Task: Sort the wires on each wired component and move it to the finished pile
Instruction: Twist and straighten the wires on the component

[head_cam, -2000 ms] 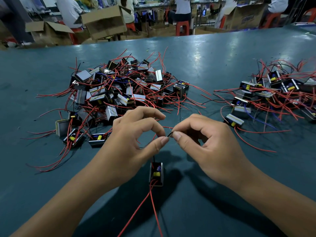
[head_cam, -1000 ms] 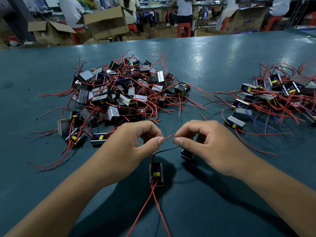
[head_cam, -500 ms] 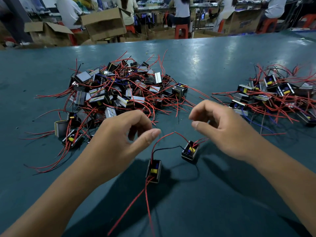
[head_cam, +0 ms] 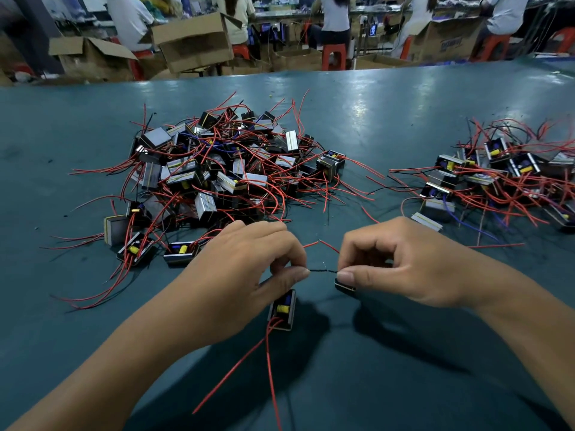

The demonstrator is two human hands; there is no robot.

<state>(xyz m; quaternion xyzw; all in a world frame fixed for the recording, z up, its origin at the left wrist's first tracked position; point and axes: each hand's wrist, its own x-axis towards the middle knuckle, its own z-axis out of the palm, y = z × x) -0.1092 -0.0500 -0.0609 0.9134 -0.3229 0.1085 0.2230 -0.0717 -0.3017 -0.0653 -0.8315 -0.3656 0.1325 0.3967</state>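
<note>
Your left hand [head_cam: 249, 275] and right hand [head_cam: 401, 269] each pinched the thin, limp black wire [head_cam: 323, 270]; it probably needed fingertip grips near the small black laminated component [head_cam: 282, 309].

Teal surface [head_cam: 389, 126] with glare patches, open cardboard boxes [head_cam: 194, 42] beyond its far edge, seated people [head_cam: 334, 14] at benches behind, red stools [head_cam: 333, 56], another box [head_cam: 448, 42] at right

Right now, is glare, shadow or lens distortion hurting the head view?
Head view: glare streaks the far table; both hands, left hand and right hand, cast dark shadows toward the camera; wide-angle bending curves the table edge; the black wire stays sharp.
</note>
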